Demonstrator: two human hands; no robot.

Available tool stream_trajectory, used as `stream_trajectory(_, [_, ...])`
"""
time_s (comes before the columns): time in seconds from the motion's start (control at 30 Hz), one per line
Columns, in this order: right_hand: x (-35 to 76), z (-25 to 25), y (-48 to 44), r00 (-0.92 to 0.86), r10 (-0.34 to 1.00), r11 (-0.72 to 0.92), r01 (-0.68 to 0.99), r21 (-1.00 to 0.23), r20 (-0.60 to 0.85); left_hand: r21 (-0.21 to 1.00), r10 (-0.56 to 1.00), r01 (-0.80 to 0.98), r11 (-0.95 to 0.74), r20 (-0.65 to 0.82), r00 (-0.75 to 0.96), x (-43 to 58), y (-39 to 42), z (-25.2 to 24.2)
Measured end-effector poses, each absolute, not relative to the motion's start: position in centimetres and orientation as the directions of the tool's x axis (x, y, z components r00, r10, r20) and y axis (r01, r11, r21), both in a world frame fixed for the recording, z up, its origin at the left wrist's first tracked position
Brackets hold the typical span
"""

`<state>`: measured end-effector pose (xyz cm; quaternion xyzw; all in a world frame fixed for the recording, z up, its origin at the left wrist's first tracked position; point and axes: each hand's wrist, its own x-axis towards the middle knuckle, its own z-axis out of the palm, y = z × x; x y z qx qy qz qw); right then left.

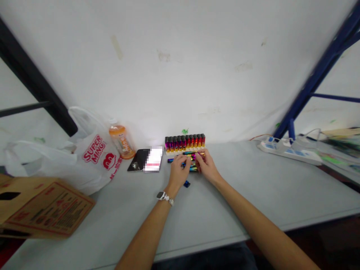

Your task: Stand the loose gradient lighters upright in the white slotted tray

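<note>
My left hand [180,172], with a silver watch [165,197] on its wrist, has its fingers bent and drawn together over a small group of shiny iridescent pieces [194,169] on the table. My right hand [207,167] faces it, pinching a shiny magenta piece [194,156] that may be a lighter. The fingertips nearly meet, so part of what they hold is hidden. Just behind stands a row of black-topped, purple-to-red shiny lighters [184,143] in a white holder [172,153]. A small dark blue piece [186,183] lies in front of my left hand.
Left of my hands are a dark tablet or phone [138,160], an orange drink bottle [121,140], a white plastic bag [84,165] and a cardboard box [50,210]. At right lies a white power strip [289,153] with cables. A wall rises behind the grey table [244,183].
</note>
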<state>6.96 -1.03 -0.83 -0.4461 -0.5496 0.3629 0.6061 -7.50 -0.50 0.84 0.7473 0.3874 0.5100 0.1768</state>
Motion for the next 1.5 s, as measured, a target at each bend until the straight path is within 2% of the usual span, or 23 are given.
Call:
stream_trajectory(0.13, [7.9,0.1,0.1,0.025,0.913,0.405,0.049,-0.913,0.406,0.652,0.753,0.400,-0.645,0.632,0.183,-7.5,-0.4,0.6])
stream_trajectory(0.37, [9.8,2.1,4.5,0.002,0.851,0.480,0.405,-0.778,0.526,0.675,0.770,0.383,-0.631,0.608,0.197,-7.5,-0.4,0.3])
stream_trajectory(0.5, [10.0,2.9,7.2,-0.077,0.857,0.491,0.421,-0.762,0.510,0.683,0.779,0.386,-0.619,0.597,0.193,-7.6,-0.3,0.3])
stream_trajectory(0.7, [9.9,3.0,9.9,-0.178,0.876,0.468,0.535,-0.704,0.448,0.688,0.780,0.378,-0.620,0.594,0.199,-7.7,-0.3,0.3])
stream_trajectory(0.87, [9.6,2.6,11.0,-0.198,0.884,0.462,0.505,-0.729,0.423,0.684,0.784,0.392,-0.616,0.583,0.214,-7.7,-0.2,0.1])
stream_trajectory(1.1, [9.5,2.7,11.3,-0.213,0.861,0.495,0.561,-0.664,0.461,0.701,0.809,0.411,-0.583,0.546,0.217,-7.5,-0.1,-0.1])
stream_trajectory(1.2, [9.6,2.7,11.0,-0.210,0.846,0.497,0.643,-0.583,0.489,0.693,0.804,0.414,-0.591,0.551,0.225,-7.4,-0.2,0.0])
stream_trajectory(1.3, [9.6,2.7,10.4,-0.206,0.838,0.453,0.779,-0.433,0.505,0.685,0.799,0.419,-0.596,0.560,0.220,-7.4,-0.3,0.1])
stream_trajectory(1.4, [9.7,3.2,9.4,-0.215,0.864,0.376,0.876,-0.301,0.456,0.692,0.807,0.424,-0.585,0.551,0.214,-7.4,-0.3,0.1])
stream_trajectory(1.5, [10.2,3.9,8.1,-0.279,0.867,0.391,0.894,-0.219,0.413,0.696,0.804,0.410,-0.590,0.552,0.220,-7.4,-0.3,0.1])
